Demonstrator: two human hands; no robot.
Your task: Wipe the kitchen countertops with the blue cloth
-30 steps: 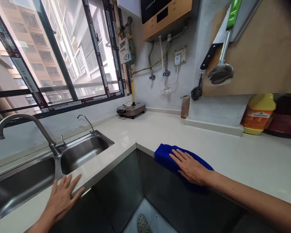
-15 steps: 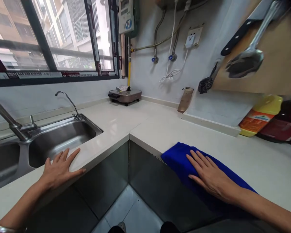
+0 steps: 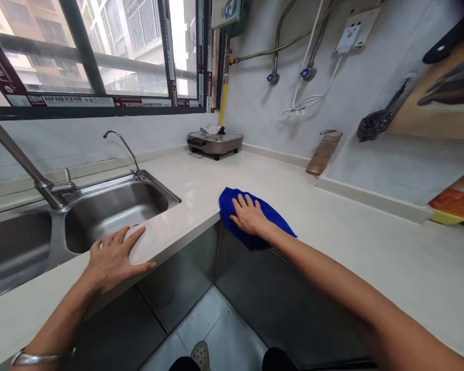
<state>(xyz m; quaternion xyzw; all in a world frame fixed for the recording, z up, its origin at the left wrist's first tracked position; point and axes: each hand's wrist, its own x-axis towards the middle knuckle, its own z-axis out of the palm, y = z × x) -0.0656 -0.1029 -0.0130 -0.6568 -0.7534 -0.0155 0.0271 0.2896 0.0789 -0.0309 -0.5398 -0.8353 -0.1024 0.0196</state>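
Note:
My right hand [image 3: 249, 214] lies flat on a blue cloth [image 3: 272, 214], pressing it against the white countertop [image 3: 355, 226] at the inner corner. Its fingers are stretched out, and part of the cloth hangs over the counter's front edge. My left hand [image 3: 114, 257] rests on the counter's front edge beside the sink [image 3: 116, 206]. That hand is open, fingers spread and thumb out along the edge, with nothing in it.
A tall faucet [image 3: 54, 193] and a thin curved tap [image 3: 126, 147] stand at the sink. An electric pan [image 3: 215, 143] sits in the far corner. A brown bottle [image 3: 325, 153] leans against the wall. Dark cabinet fronts [image 3: 185, 268] lie below.
My right hand has slid the blue cloth leftward and away from me along the counter to the inner corner. The view has turned right; my left hand stays on the counter edge.

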